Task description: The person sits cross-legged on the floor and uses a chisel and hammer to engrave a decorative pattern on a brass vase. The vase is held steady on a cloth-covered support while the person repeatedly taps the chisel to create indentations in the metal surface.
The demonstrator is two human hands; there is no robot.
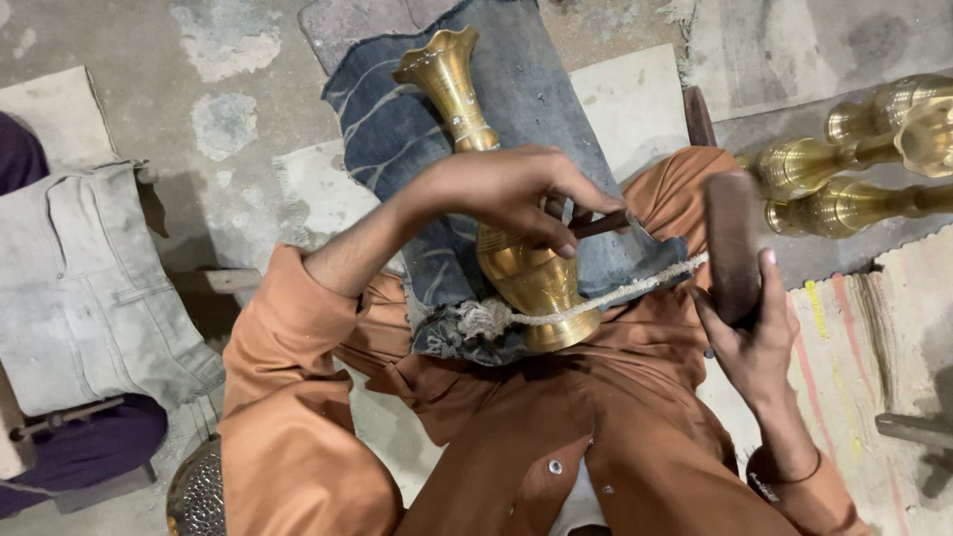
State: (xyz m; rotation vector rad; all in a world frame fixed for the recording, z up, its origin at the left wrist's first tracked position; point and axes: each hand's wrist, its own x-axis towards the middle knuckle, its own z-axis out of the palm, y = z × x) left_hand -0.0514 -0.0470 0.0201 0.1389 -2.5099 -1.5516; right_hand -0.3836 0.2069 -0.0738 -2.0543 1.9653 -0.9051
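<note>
The brass vase [526, 263] lies on a blue cloth [397, 139] across the lap, lashed by 1 rope [615, 293]. It looks rigid, heavy and slick, best steadied at the belly. The left hand [516, 194] pinches a dark punch [596, 224] against it; the right hand [749, 333] is closed around a wooden mallet [732, 243].

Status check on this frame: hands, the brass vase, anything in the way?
Left hand pinches a thin dark tool against the brass vase. Right hand grips a dark wooden block, raised. Vase lies on blue cloth, rope across its base. Nothing blocking.

Punch tip [581, 226] behind fingers; rightmost vases [893, 119] cropped by edge
</note>
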